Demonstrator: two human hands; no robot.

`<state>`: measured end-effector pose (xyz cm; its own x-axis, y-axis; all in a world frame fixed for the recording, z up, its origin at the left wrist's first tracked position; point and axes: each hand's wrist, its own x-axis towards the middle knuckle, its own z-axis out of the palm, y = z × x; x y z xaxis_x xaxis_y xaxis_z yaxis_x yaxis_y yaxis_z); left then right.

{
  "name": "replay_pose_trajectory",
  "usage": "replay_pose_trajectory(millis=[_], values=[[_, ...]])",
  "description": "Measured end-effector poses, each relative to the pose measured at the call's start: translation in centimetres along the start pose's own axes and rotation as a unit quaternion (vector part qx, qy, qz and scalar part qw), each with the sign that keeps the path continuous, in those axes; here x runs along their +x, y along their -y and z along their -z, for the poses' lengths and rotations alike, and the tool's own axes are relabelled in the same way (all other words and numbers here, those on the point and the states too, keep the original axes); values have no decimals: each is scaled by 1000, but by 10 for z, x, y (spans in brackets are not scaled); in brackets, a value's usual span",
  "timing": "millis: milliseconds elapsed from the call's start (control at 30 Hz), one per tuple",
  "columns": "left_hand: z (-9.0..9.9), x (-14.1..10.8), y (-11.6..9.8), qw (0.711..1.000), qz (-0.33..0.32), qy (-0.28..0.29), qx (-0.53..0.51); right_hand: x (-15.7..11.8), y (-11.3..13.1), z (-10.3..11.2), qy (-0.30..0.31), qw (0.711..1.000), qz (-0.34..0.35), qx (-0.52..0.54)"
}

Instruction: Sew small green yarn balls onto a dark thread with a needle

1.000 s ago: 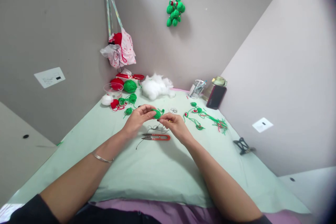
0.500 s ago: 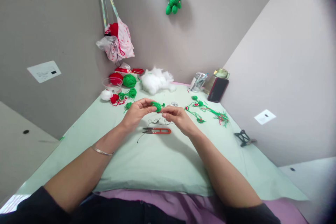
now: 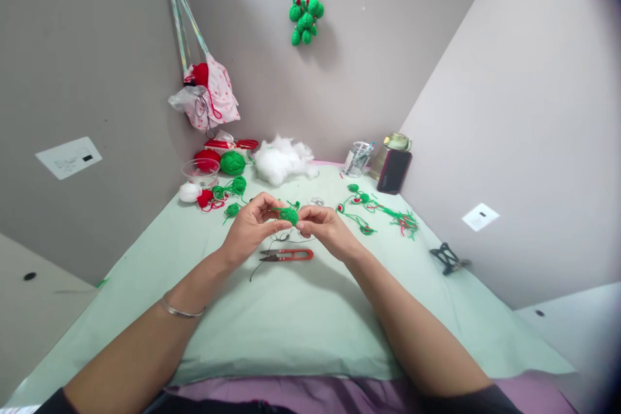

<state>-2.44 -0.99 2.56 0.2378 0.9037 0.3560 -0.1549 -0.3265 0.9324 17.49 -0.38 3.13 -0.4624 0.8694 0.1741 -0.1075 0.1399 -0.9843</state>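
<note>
A small green crocheted piece (image 3: 290, 215) is held up between my two hands over the middle of the table. My left hand (image 3: 257, 223) pinches it from the left with thumb and fingers. On its other side the closed fingertips of my right hand (image 3: 326, 226) meet its edge; whether they also grip a needle or thread is too small to tell. Just below the hands, orange-handled thread snips (image 3: 287, 255) lie on the pale green cloth (image 3: 291, 317). A dark thread (image 3: 281, 239) trails loosely behind and beside the snips.
White stuffing (image 3: 281, 160), a green yarn ball (image 3: 233, 163) and a clear bowl (image 3: 200, 172) stand at the back left. Green pieces with yarn tails (image 3: 383, 207) lie to the right. A phone (image 3: 394, 171) leans against a jug (image 3: 398, 141), beside a clear cup (image 3: 358, 159).
The head view has shifted, so the scene sits slightly lower and to the left. The green piece has turned a little between my fingers, and my right fingertips are now closer against it.
</note>
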Motion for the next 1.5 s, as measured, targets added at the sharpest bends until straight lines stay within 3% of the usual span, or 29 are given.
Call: replay_pose_trajectory(millis=[100, 167, 233, 333, 433, 500, 600, 767, 967, 1267, 1500], values=[[7, 4, 2, 997, -19, -33, 62, 1, 2, 3, -37, 999, 9, -12], [12, 7, 1, 997, -7, -69, 36, 1, 2, 3, -73, 997, 13, -31], [14, 9, -3, 993, 28, -89, -72, 2, 1, 1, -103, 992, 24, -63], [16, 12, -11, 957, 84, -85, -266, 2, 0, -4, -132, 981, 72, -122], [16, 12, -16, 926, 96, -80, -357, 0, -1, -10, -165, 960, 125, -187], [14, 11, -14, 937, 85, -73, -331, -1, -2, -13, -182, 946, 150, -220], [7, 8, -7, 975, 69, -76, -197, -3, -3, -17, -192, 933, 175, -247], [-2, 4, 5, 996, 66, -32, -42, -3, -7, -20, -173, 937, 174, -248], [-1, 4, 5, 993, 53, -79, -69, -3, 1, -12, -123, 959, 142, -212], [-6, -1, 0, 994, 42, -74, -65, -9, 24, 11, -31, 964, 92, -248], [-16, -4, 2, 997, 36, -57, -43, -9, 25, 11, -49, 977, 30, -206]])
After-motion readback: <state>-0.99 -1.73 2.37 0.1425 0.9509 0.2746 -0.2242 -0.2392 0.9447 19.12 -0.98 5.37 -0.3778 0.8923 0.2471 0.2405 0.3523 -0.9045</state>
